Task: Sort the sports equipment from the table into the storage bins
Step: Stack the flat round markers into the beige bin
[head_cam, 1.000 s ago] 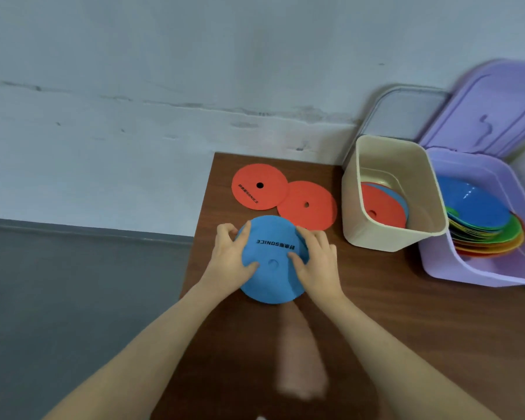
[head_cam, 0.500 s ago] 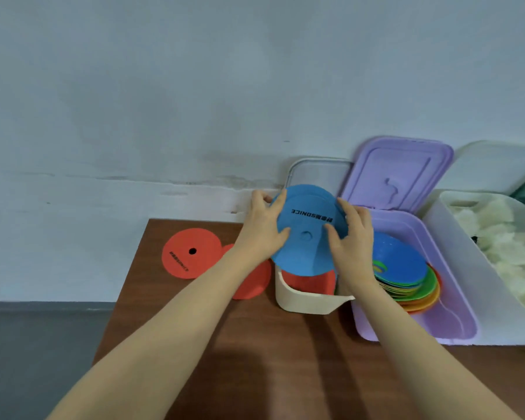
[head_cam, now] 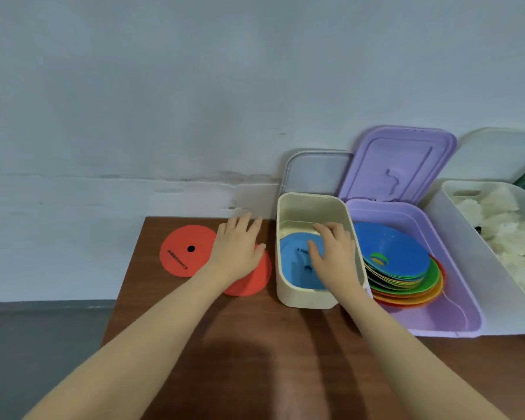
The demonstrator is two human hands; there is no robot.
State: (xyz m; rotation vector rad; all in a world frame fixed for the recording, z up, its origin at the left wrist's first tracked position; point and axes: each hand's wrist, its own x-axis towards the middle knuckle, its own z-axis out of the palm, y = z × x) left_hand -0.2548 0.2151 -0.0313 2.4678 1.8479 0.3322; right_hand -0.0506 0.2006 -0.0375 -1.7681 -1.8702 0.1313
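A pale wall stands behind the brown desk (head_cam: 255, 344); half a second ago I held the blue disc (head_cam: 294, 265) in both hands above the cream bin (head_cam: 309, 298); now it lies inside that bin, and my right hand (head_cam: 331, 256) rests on it with fingers loosely spread, gripping nothing. My left hand (head_cam: 237, 247) has let go and come down flat, fingers straight, over the nearer red disc (head_cam: 249, 283); the other red disc (head_cam: 182, 250) lies just beside it. The purple bin (head_cam: 437, 322) right of the cream one holds a stack of discs (head_cam: 400, 268).
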